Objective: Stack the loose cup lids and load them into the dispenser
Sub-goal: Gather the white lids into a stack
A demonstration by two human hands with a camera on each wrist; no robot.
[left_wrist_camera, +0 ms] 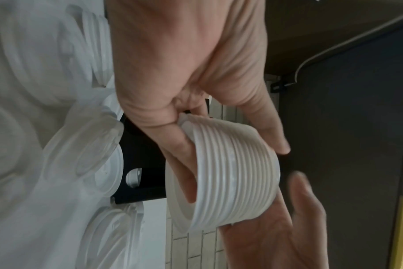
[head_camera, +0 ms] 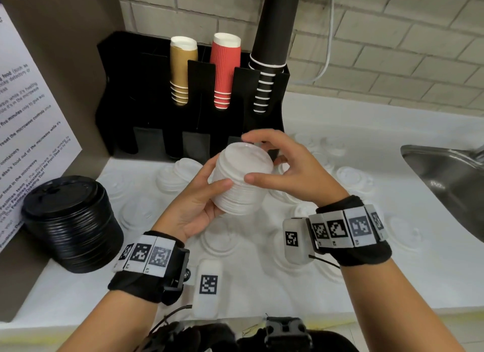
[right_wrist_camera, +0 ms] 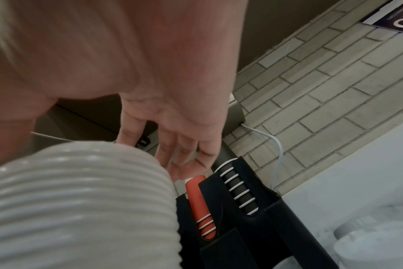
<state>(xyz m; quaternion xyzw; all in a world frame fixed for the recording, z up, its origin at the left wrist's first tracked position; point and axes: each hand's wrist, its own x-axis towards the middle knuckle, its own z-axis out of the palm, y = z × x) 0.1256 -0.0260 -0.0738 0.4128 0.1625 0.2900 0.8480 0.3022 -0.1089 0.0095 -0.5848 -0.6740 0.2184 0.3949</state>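
A stack of white cup lids (head_camera: pixel 241 178) is held tilted above the counter, in front of the black dispenser (head_camera: pixel 146 95). My left hand (head_camera: pixel 209 192) grips it from the lower left, thumb on the ribbed side. In the left wrist view a finger of that hand (left_wrist_camera: pixel 184 109) reaches into the hollow underside of the stack (left_wrist_camera: pixel 237 174). My right hand (head_camera: pixel 259 159) arches over the top, thumb touching the side. In the right wrist view its fingers (right_wrist_camera: pixel 173 154) lie loosely extended past the stack (right_wrist_camera: pixel 81 200). Several loose white lids (head_camera: pixel 220 239) lie on the white counter.
A tall stack of black lids (head_camera: pixel 73 220) stands at the left by a notice board. The dispenser holds gold cups (head_camera: pixel 182 71), red cups (head_camera: pixel 225 71) and black cups (head_camera: pixel 272 37); its lower slots (head_camera: pixel 196 144) face me. A steel sink (head_camera: pixel 450 178) lies at the right.
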